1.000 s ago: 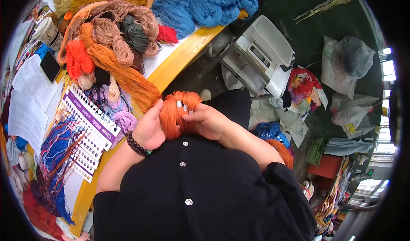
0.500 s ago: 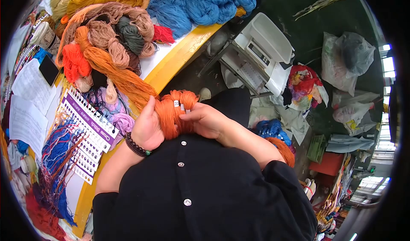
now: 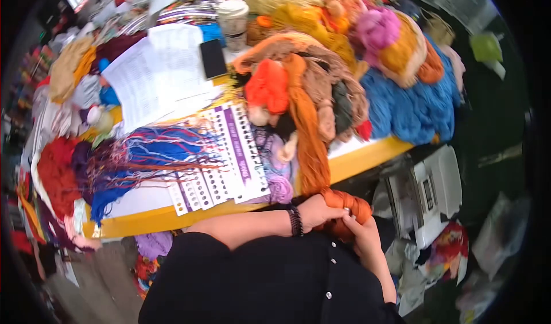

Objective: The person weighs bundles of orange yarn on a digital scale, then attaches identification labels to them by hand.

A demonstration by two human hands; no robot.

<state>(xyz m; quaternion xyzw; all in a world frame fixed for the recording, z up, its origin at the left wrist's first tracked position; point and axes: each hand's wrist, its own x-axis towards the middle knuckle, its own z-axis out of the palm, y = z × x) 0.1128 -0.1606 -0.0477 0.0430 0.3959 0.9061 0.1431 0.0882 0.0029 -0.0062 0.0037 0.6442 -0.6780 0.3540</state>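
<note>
An orange skein of thread [image 3: 354, 204] is bunched in front of my body at the table's edge. My left hand [image 3: 318, 212], a dark beaded bracelet on its wrist, closes round the skein's left side. From the right, my right hand [image 3: 364, 235] grips the same skein, its thumb and fingertips meeting the left fingers over a small pale tag. Part of the skein is covered by both hands. A longer orange-brown hank [image 3: 309, 134] runs down the table and ends close above my left hand.
A thread colour card [image 3: 235, 146] with blue and red strands lies left of the hank. Beyond it are printed sheets [image 3: 138, 77], a phone [image 3: 213, 58] and a paper cup [image 3: 233, 22]. Blue skeins [image 3: 402, 108] cover the table's right end; a white scale [image 3: 430, 192] stands beside it.
My view has swung left and up over the table. The fingers of both hands have come together on the orange skein, which is now more bunched and its number label no longer readable.
</note>
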